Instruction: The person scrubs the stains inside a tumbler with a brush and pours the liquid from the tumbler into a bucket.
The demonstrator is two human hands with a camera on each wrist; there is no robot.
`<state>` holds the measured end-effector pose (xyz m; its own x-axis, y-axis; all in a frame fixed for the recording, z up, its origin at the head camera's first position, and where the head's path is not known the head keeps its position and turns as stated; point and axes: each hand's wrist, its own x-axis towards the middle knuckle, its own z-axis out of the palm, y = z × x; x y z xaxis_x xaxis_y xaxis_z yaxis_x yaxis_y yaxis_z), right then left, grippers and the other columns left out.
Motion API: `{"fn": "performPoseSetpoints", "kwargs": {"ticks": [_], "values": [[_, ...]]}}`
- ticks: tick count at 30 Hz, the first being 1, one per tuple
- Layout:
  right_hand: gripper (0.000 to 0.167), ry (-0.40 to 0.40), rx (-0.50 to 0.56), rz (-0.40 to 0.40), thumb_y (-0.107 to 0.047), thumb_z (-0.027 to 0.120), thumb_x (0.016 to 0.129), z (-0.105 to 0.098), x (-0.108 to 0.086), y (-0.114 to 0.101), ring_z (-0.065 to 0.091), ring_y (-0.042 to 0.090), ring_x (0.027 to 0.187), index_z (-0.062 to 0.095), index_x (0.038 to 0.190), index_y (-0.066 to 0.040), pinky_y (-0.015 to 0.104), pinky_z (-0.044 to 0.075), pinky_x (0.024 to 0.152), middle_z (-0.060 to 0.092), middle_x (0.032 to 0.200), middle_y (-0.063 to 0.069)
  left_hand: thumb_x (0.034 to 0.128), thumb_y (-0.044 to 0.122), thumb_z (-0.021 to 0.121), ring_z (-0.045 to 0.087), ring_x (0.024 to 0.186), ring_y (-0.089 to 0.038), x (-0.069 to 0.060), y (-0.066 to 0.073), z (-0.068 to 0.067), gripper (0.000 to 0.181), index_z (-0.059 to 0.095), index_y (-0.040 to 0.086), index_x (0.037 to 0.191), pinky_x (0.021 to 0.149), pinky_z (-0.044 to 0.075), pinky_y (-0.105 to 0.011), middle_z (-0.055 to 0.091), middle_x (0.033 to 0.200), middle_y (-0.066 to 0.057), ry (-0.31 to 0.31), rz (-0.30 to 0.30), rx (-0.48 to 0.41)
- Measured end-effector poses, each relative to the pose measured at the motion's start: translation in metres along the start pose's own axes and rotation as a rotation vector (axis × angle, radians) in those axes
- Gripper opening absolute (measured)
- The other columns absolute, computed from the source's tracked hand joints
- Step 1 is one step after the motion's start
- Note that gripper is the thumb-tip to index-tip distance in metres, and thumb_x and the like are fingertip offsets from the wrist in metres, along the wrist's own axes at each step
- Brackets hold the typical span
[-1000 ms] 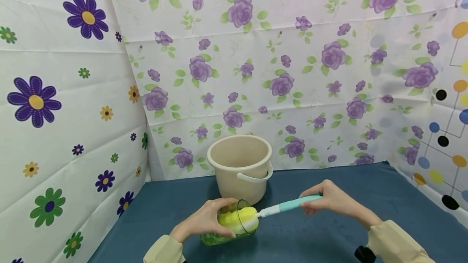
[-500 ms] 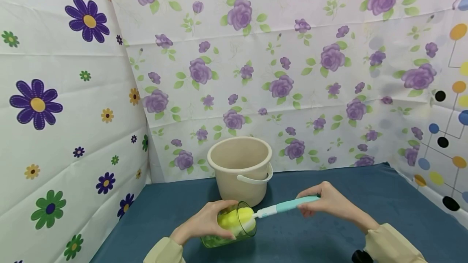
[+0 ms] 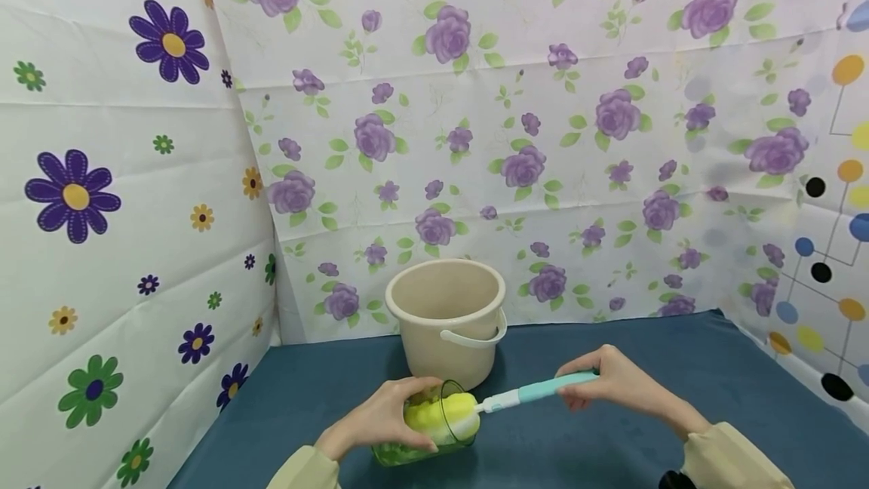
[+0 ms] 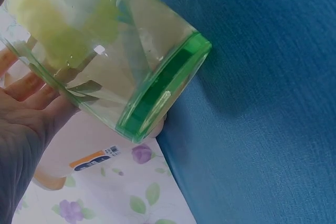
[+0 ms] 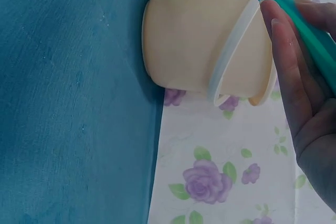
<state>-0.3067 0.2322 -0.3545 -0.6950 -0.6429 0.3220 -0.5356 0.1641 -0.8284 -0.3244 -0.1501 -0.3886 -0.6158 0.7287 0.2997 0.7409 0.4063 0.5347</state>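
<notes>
A clear green glass (image 3: 407,453) lies tilted on its side, its mouth facing right, and my left hand (image 3: 385,417) grips it round the wall. Inside the glass sits the yellow and white sponge head (image 3: 460,415) of a brush, partly at the mouth. My right hand (image 3: 621,383) pinches the turquoise end of the brush handle (image 3: 543,389). The left wrist view has the glass's thick green base (image 4: 165,87) just over the blue cloth, with the left hand (image 4: 26,114) behind the wall. In the right wrist view, fingers and thumb of the right hand (image 5: 310,77) hold the turquoise handle (image 5: 294,11).
Directly behind the glass stands a beige bucket (image 3: 444,338) with its white handle (image 3: 475,339) hanging at the front right. Blue cloth (image 3: 611,447) covers the table. A flowered sheet (image 3: 570,210) hangs behind, with patterned sheets at both sides.
The brush slid slightly left, deeper into the glass, then back out to the right with my right hand. My left hand keeps its grip on the glass. The head view has tilted up slightly.
</notes>
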Motion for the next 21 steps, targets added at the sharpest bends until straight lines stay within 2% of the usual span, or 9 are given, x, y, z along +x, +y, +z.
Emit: {"fn": "performPoseSetpoints", "kwargs": {"ticks": [15,21], "values": [[0.017,-0.008,0.032,-0.003,0.0,0.059,0.086,0.0066,0.0029,0.0005,0.061,0.037,0.063,0.065,0.101,0.006,0.044,0.05,0.054,0.063,0.075,0.02,0.0697,0.046,0.075,0.049,0.105,-0.013,0.0005,-0.0008,0.0002,0.077,0.045,0.016,0.133,0.084,0.043,-0.033,0.05,0.124,0.002,-0.003,-0.002,0.014],[0.018,0.016,0.019,0.006,-0.003,0.061,0.086,0.007,0.0049,-0.0025,0.061,0.038,0.063,0.066,0.101,0.003,0.043,0.051,0.053,0.064,0.075,0.017,0.0699,0.044,0.075,0.05,0.103,-0.012,-0.0003,-0.0003,0.0003,0.076,0.045,0.014,0.133,0.083,0.043,-0.032,0.05,0.123,0.002,-0.002,0.003,-0.002]]}}
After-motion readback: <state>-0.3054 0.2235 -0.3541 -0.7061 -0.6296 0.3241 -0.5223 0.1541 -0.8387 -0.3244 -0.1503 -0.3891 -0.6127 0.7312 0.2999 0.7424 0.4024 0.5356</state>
